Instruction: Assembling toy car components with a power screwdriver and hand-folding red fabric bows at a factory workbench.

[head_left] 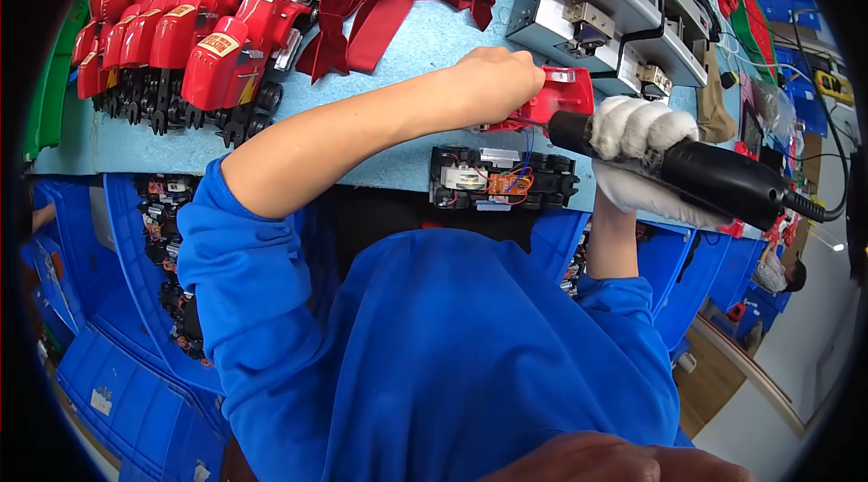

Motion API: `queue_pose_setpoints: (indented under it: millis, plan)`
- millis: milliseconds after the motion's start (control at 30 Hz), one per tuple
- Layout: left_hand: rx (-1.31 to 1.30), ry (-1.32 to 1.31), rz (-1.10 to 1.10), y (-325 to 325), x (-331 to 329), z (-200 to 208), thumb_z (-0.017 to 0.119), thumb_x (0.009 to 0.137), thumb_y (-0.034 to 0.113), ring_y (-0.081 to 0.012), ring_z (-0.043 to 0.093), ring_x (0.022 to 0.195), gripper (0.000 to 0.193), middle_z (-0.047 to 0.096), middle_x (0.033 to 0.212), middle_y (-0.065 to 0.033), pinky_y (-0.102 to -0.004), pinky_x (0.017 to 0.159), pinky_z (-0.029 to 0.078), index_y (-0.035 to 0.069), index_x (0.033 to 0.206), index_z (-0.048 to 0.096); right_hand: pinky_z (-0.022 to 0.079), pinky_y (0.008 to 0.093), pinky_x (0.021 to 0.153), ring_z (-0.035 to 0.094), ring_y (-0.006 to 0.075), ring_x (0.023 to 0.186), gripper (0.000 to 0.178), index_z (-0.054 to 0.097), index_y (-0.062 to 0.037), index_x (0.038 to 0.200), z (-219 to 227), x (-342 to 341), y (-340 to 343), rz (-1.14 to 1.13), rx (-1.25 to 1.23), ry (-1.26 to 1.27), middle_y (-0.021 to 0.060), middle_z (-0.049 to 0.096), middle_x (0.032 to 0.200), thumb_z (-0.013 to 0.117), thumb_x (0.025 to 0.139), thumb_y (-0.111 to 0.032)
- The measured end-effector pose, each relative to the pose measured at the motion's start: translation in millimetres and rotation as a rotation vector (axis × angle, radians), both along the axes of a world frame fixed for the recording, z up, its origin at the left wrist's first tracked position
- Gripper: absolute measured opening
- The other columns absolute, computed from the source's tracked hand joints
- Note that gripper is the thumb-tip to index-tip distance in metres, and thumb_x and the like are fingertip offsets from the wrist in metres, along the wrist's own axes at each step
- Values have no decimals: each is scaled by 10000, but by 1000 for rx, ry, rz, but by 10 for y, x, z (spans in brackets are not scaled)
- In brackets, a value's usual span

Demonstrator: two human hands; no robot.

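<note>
My bare left hand [497,75] is closed on a red plastic toy truck body [559,100] at the middle of the bench. In a white knitted glove, my right hand [637,134] wraps round a black corded electric screwdriver [714,176]. The screwdriver's thin bit points left and reaches the red body; its exact contact spot is partly hidden. Just nearer to me, at the bench edge, lies a black toy chassis [506,179] with an orange circuit board and red and blue wires.
Several red toy trucks [217,48] with black chassis stand in a row at the far left. Dark red ribbon [389,3] lies behind my left hand. A grey metal fixture [588,7] occupies the back right. Blue bins [136,256] with parts stand below the bench; a person sits far right.
</note>
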State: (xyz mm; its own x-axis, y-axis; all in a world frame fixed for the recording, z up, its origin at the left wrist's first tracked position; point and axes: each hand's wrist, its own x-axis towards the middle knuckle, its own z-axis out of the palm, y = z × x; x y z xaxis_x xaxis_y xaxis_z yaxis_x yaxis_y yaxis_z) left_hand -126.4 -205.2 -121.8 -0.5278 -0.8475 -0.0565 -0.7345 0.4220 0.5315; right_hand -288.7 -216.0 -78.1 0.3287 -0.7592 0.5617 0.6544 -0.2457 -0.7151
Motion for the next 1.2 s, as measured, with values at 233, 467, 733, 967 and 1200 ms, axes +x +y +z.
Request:
queue_pose_setpoints:
  millis: [233, 467, 733, 967, 1200]
  plan:
    - [-56, 72, 25, 40, 1, -83, 571, 680, -5, -352, 594, 799, 120, 575, 850, -201, -402, 682, 488, -15, 799, 581, 363, 286, 405, 408, 163, 392, 809, 353, -100, 671, -105, 107, 13, -26, -5, 67, 18, 374, 518, 295, 560, -899]
    - [14, 43, 21, 12, 6, -30, 561, 688, -3, -351, 592, 803, 145, 575, 858, -200, -400, 680, 489, -15, 832, 576, 360, 283, 396, 413, 167, 398, 792, 360, -98, 679, -153, 127, 13, 23, -32, 71, 17, 379, 525, 308, 584, -883]
    - [-29, 51, 18, 34, 4, -46, 566, 688, -2, -351, 597, 811, 158, 576, 880, -203, -401, 683, 495, -20, 845, 577, 428, 344, 456, 477, 236, 457, 312, 401, -47, 716, -138, 131, 13, 164, -161, 131, 88, 459, 572, 597, 772, -283]
    - [-31, 49, 38, 44, 1, -61, 572, 691, 7, -353, 600, 818, 158, 577, 890, -209, -404, 689, 500, -20, 845, 586, 453, 347, 493, 499, 236, 490, 229, 400, -53, 705, -134, 146, 46, 149, -152, 214, 79, 472, 574, 547, 613, 97]
    - [-53, 58, 29, 35, -9, -61, 571, 698, 17, -354, 604, 808, 153, 578, 883, -213, -404, 674, 503, -26, 844, 584, 454, 341, 495, 515, 243, 503, 181, 414, -37, 656, -202, 118, 17, 150, -190, 280, 99, 487, 566, 568, 645, 58]
